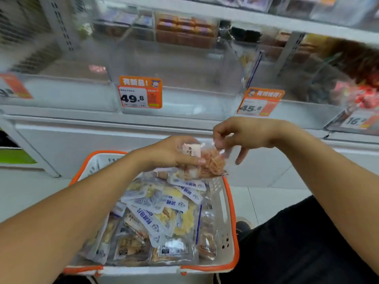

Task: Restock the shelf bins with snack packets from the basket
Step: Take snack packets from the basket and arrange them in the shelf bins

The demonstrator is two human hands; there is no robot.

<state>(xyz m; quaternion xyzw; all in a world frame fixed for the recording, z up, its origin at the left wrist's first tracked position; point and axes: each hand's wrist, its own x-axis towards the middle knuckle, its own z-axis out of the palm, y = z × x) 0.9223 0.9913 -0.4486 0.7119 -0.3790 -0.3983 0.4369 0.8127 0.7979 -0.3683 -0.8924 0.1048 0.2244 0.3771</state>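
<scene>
A white basket with an orange rim [232, 212] sits on the floor below me, heaped with several clear snack packets [162, 218] bearing blue and white labels. Above its far edge my left hand [174, 152] grips a small bunch of packets with pinkish-orange snacks [207, 162]. My right hand [242, 134] pinches the top corner of that bunch, its other fingers spread downward. Straight ahead stands a clear shelf bin [176, 78] with a 49.8 price tag [140, 93]; it looks nearly bare inside.
More clear bins flank it: one at the left [61, 83], one at the right with a 45.8 tag [259, 103] and red packets [365, 95]. An upper shelf holds brown boxes [184, 29]. My dark-clothed knee [297, 242] is beside the basket.
</scene>
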